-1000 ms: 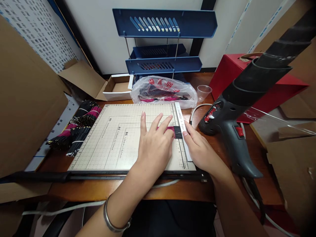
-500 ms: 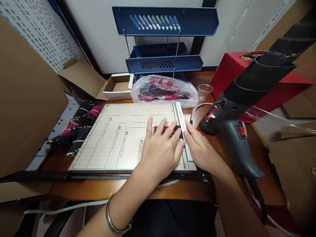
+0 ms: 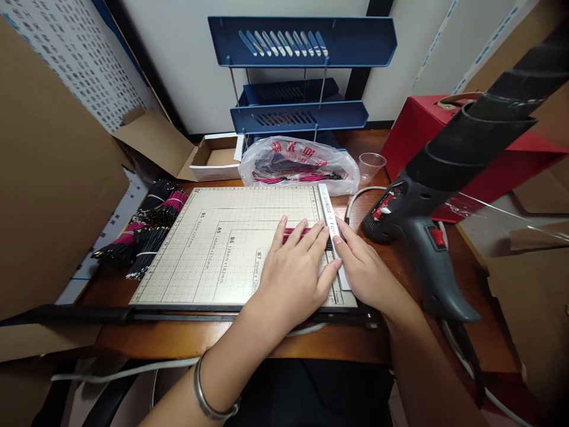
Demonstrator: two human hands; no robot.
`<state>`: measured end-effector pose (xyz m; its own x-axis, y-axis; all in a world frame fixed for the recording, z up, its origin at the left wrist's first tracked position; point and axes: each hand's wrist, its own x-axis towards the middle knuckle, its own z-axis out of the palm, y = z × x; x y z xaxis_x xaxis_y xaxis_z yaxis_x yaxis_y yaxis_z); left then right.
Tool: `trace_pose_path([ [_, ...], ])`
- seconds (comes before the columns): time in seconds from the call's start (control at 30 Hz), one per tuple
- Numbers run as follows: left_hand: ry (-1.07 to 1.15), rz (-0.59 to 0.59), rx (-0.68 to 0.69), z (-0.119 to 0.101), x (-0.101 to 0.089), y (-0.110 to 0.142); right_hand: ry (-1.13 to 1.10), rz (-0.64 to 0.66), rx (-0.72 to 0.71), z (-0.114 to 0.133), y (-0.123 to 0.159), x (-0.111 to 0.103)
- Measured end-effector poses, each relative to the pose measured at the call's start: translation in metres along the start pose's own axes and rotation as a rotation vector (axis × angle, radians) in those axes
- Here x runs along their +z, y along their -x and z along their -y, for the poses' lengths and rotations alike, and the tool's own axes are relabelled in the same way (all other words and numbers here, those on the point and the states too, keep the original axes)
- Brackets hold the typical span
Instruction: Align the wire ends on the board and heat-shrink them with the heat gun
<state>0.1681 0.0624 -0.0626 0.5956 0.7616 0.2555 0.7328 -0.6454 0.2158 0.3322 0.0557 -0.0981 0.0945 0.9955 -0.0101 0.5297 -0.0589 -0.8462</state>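
My left hand [image 3: 296,267] lies flat, palm down, on the gridded board of a paper cutter [image 3: 178,267], fingers stretched out. Beneath its fingers is a small row of magenta wires with black ends [image 3: 291,235], running toward the white guide strip [image 3: 328,210] at the board's right edge. My left thumb reaches over to that strip. Against the strip's outer side rests my right hand [image 3: 371,267], its index finger and thumb extended along it and the other fingers mostly hidden. Whether it touches the wire ends cannot be seen.
Bundles of black and magenta wires [image 3: 153,237] lie left of the board. Behind it are a plastic bag [image 3: 302,157], a clear cup [image 3: 371,166], an open box [image 3: 216,172] and a blue rack [image 3: 302,50]. A heat gun [image 3: 418,213] stands at right. The cutter handle [image 3: 89,314] points left.
My left hand has shifted slightly right, its index finger closer to the others and its thumb farther onto the strip. The right hand stays beside the strip. The whole view has moved a little.
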Motion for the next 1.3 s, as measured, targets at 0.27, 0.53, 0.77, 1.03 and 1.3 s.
trace_pose_path([
  [0.27, -0.114, 0.083, -0.044, 0.009, -0.009, 0.005, -0.010, -0.005, -0.027, 0.001, 0.001, 0.000],
  [0.53, -0.125, 0.194, 0.002, -0.012, -0.008, 0.005, -0.019, -0.018, -0.039, -0.001, 0.001, 0.001],
  [0.77, -0.089, 0.155, 0.006, -0.015, 0.004, 0.007, -0.019, -0.020, -0.006, -0.001, 0.001, 0.001],
  [1.03, -0.050, 0.045, 0.030, -0.011, 0.002, 0.008, 0.000, -0.008, 0.037, 0.000, 0.001, 0.000],
  [1.3, -0.052, -0.221, -0.059, 0.005, -0.013, -0.005, 0.032, -0.015, -0.054, 0.004, 0.004, -0.001],
])
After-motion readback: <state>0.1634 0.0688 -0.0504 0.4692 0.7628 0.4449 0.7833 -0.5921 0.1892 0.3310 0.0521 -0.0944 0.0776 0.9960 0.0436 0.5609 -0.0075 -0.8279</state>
